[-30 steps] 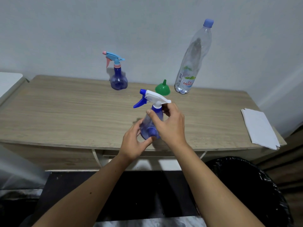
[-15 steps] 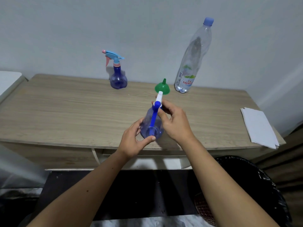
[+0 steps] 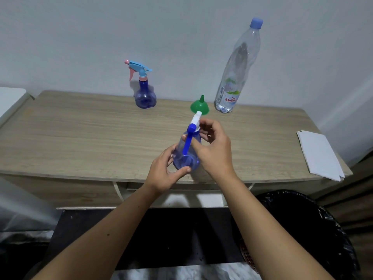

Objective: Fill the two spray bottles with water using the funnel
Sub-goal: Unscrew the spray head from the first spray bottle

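Blue spray bottle (image 3: 186, 156), near tabletop (image 3: 80, 138) front edge: left hand (image 3: 165, 172) clasped round base, right hand (image 3: 214, 152) gripping neck. Green funnel (image 3: 199, 106), second spray bottle (image 3: 144, 93), water bottle (image 3: 236, 77) behind.

two bare forearms rise from the bottom edge of the frame toward its centre, no sleeves showing on either. the left hand (image 3: 164, 174) and right hand (image 3: 215, 152) appear to carry no rings, watch or bands, though fingers are partly hidden.
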The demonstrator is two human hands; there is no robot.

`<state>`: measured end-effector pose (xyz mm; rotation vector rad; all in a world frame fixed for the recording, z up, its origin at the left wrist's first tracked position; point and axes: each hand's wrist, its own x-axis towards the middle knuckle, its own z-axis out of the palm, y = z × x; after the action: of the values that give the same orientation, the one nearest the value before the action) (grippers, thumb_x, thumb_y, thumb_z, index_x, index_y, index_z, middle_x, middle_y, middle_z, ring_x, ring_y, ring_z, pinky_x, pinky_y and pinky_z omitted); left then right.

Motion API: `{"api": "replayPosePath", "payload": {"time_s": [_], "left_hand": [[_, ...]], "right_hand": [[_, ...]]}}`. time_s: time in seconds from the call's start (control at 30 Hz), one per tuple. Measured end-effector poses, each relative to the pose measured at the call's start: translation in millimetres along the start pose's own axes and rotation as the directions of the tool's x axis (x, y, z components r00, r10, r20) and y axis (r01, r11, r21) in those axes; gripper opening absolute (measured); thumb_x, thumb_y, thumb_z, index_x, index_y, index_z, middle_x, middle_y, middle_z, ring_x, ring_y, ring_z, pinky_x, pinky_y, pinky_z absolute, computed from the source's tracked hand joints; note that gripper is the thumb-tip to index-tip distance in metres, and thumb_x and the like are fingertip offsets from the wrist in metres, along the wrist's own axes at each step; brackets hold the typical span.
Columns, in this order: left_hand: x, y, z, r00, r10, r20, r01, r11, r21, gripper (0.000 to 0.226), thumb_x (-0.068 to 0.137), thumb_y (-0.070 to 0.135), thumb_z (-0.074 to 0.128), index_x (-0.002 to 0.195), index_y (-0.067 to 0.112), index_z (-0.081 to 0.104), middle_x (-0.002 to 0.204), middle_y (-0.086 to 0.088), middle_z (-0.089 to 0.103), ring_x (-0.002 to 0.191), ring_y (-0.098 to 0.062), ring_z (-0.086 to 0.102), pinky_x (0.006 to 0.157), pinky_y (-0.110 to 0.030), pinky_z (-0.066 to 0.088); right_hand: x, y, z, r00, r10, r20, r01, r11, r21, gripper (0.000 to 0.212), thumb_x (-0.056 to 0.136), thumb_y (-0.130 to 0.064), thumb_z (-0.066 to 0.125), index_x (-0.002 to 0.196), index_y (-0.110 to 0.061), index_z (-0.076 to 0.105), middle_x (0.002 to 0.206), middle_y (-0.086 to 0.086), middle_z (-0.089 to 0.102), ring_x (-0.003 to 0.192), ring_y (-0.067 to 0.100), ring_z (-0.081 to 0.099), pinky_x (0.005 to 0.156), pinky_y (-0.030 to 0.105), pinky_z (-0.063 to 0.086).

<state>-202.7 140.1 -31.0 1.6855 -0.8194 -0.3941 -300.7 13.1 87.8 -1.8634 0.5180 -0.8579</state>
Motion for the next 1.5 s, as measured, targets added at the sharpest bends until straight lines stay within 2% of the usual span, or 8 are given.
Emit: {"api": "replayPosePath", "payload": {"time_s": [0.13, 0.23, 0.4, 0.57, 0.77, 0.93, 1.27, 1.5], "left_hand": [[-1.4, 3.6, -0.6, 1.000, 0.003, 0.020, -0.003, 1.000, -0.007, 0.078, 0.087, 0.028, 0.094, 0.155, 0.022, 0.056, 0.144, 0.008, 0.070, 0.134, -0.013, 0.068, 0.117, -0.047, 0.054], [-2.1, 4.6, -1.4, 1.000, -0.004, 0.018, 0.004, 1.000, -0.005, 0.081, 0.085, 0.035, 0.094, 0.155, 0.021, 0.056, 0.145, 0.007, 0.070, 0.135, -0.012, 0.067, 0.118, -0.048, 0.053], [-2.3, 3.3, -1.3, 1.000, -0.003, 0.020, 0.002, 1.000, 0.003, 0.080, 0.085, 0.037, 0.093, 0.154, 0.024, 0.056, 0.144, 0.007, 0.070, 0.134, -0.015, 0.068, 0.118, -0.050, 0.053], [-3.0, 6.3, -0.5, 1.000, -0.004, 0.017, 0.004, 1.000, -0.012, 0.082, 0.083, 0.043, 0.091, 0.154, 0.024, 0.055, 0.145, 0.008, 0.069, 0.134, -0.014, 0.067, 0.117, -0.048, 0.053], [-2.4, 2.3, 0.3, 1.000, -0.006, 0.006, 0.006, 1.000, 0.001, 0.083, 0.082, 0.045, 0.093, 0.154, 0.026, 0.056, 0.145, 0.009, 0.069, 0.134, -0.015, 0.067, 0.117, -0.046, 0.054], [-3.3, 4.1, 0.2, 1.000, -0.010, 0.008, 0.010, 1.000, -0.008, 0.083, 0.081, 0.047, 0.092, 0.153, 0.024, 0.056, 0.143, 0.010, 0.070, 0.133, -0.012, 0.068, 0.117, -0.046, 0.054], [-1.7, -1.0, 0.7, 0.999, -0.036, 0.015, 0.037, 0.999, -0.010, 0.085, 0.080, 0.044, 0.094, 0.154, 0.028, 0.054, 0.146, 0.009, 0.069, 0.134, -0.013, 0.068, 0.119, -0.050, 0.052], [-1.0, -2.1, 0.9, 0.999, -0.029, 0.026, 0.029, 1.000, 0.002, 0.082, 0.082, 0.044, 0.093, 0.154, 0.028, 0.055, 0.147, 0.008, 0.068, 0.137, -0.015, 0.066, 0.119, -0.051, 0.052]], "right_hand": [[5.1, -1.9, 3.1, 0.996, 0.058, -0.070, -0.057, 0.998, 0.024, 0.042, 0.080, -0.006, 0.087, 0.102, -0.036, 0.067, 0.103, -0.005, 0.077, 0.095, 0.014, 0.075, 0.090, 0.034, 0.062], [0.4, 2.4, -6.2, 0.998, 0.064, 0.030, -0.066, 0.995, 0.071, 0.034, 0.090, 0.007, 0.069, 0.116, -0.015, 0.072, 0.108, 0.002, 0.078, 0.098, 0.010, 0.074, 0.092, 0.028, 0.058], [1.7, -1.0, -1.1, 1.000, 0.007, 0.001, -0.007, 1.000, -0.012, 0.046, 0.076, -0.017, 0.092, 0.117, -0.018, 0.071, 0.114, 0.000, 0.072, 0.105, 0.014, 0.071, 0.096, 0.030, 0.059], [2.8, 0.0, -3.4, 1.000, 0.023, 0.018, -0.022, 0.999, -0.037, 0.034, 0.087, 0.001, 0.077, 0.115, -0.018, 0.072, 0.111, -0.003, 0.077, 0.105, 0.015, 0.072, 0.100, 0.043, 0.058], [3.8, -6.2, -2.0, 0.999, 0.003, -0.045, -0.006, 0.998, -0.066, 0.042, 0.075, -0.018, 0.093, 0.109, -0.022, 0.069, 0.105, -0.002, 0.073, 0.093, 0.009, 0.069, 0.087, 0.028, 0.060], [5.2, -7.3, -10.9, 0.999, 0.019, 0.031, -0.017, 0.998, -0.060, 0.035, 0.084, 0.002, 0.078, 0.109, -0.022, 0.071, 0.103, -0.010, 0.076, 0.094, 0.001, 0.070, 0.088, 0.021, 0.057], [8.3, -4.2, -8.6, 1.000, 0.002, 0.027, -0.001, 0.998, -0.062, 0.034, 0.083, -0.001, 0.080, 0.109, -0.022, 0.071, 0.104, -0.006, 0.077, 0.093, 0.012, 0.073, 0.092, 0.041, 0.062], [7.9, -2.8, 1.1, 0.998, -0.007, -0.059, 0.003, 0.998, -0.061, 0.041, 0.072, -0.018, 0.095, 0.104, -0.021, 0.070, 0.105, -0.002, 0.073, 0.087, 0.010, 0.069, 0.082, 0.027, 0.058]]}}
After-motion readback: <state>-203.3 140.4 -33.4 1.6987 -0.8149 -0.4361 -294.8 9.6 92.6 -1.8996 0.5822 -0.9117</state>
